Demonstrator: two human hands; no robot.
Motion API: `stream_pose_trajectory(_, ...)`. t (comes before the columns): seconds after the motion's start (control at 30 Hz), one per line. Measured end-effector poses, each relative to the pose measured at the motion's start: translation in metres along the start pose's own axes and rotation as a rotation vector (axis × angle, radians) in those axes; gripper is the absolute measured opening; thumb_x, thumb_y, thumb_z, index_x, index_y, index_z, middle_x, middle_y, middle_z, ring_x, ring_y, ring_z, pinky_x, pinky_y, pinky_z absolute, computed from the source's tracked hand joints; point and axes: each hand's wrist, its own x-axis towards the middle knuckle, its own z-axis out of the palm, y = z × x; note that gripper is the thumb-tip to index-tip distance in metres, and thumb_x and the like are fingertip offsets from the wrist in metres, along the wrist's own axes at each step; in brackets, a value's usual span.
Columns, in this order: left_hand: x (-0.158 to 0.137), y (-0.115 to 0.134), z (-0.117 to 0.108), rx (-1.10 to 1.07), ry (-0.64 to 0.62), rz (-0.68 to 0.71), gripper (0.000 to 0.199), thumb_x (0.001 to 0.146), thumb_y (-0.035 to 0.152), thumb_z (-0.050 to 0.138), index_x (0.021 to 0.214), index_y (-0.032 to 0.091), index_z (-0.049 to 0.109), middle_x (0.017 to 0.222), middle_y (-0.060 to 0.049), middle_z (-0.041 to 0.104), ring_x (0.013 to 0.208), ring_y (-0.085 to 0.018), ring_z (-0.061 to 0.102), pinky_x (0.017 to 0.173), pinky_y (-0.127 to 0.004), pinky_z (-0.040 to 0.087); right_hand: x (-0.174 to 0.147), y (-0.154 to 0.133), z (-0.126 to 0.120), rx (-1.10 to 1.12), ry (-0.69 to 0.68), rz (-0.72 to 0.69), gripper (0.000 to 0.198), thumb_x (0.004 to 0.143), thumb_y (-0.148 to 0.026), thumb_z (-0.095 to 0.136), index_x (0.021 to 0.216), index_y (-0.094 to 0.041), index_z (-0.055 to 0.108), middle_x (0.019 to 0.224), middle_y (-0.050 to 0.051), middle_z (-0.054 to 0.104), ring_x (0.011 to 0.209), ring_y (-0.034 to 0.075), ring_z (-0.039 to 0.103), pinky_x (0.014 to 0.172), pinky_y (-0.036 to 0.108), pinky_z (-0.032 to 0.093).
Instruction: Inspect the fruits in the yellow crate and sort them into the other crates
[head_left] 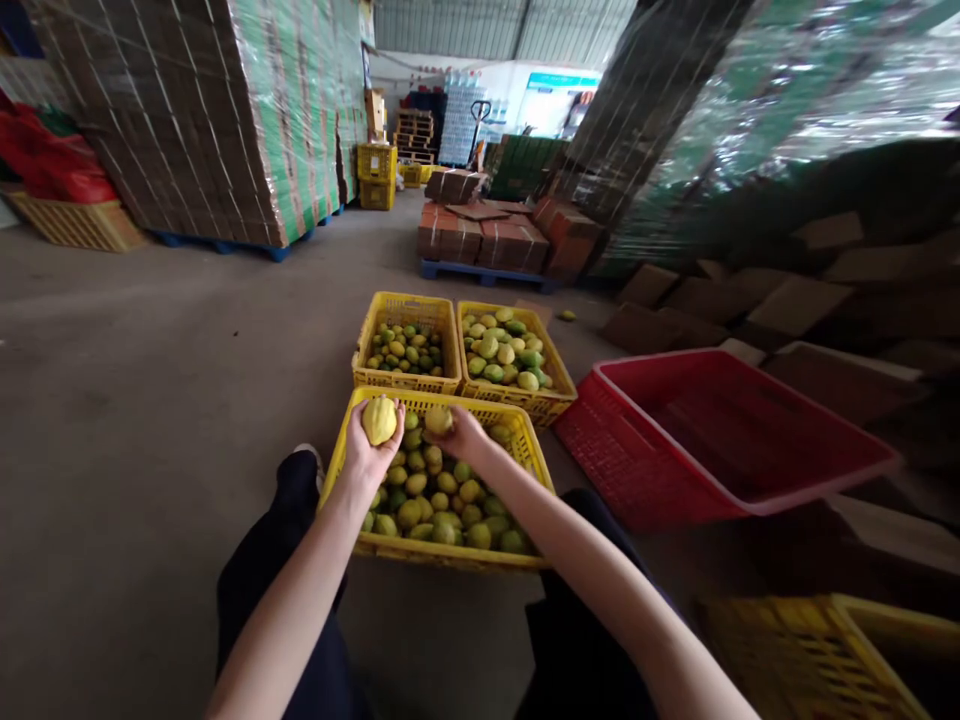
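My left hand (367,440) cups a pale yellow, lemon-like fruit (379,421) with a faintly ridged skin, palm turned up, over the left far part of the near yellow crate (450,552). A second yellow fruit (439,420) is held in the fingertips of my right hand (466,438), a little to the right and somewhat blurred. Below both hands, many green and yellow fruits (446,483) lie loose in that crate, which stands on the floor between my legs. My forearms cover parts of its left and right sides.
Two more yellow crates (361,345) (566,390) of fruit stand just beyond. At right are a red crate (600,450), fallen cardboard (799,305) and another yellow crate (780,640). A loose fruit (568,315) lies on the floor. Behind stand wrapped stacks (289,110) and a loaded blue pallet (487,273).
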Motion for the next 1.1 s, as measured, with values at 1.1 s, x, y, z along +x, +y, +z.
stream_pose_trajectory(1.1, 0.103, -0.102, -0.083, 1.253, 0.348, -0.522, 0.025, 0.097, 0.034, 0.047, 0.079, 0.022, 0.059, 0.066, -0.007, 0.060, 0.062, -0.021, 0.063, 0.056, -0.030, 0.056, -0.102, 0.017, -0.115, -0.537, -0.329, 0.429, 0.002, 0.071, -0.021, 0.058, 0.071, -0.020, 0.057, 0.063, -0.005, 0.062, 0.049, 0.009, 0.052, 0.053, 0.022, 0.040)
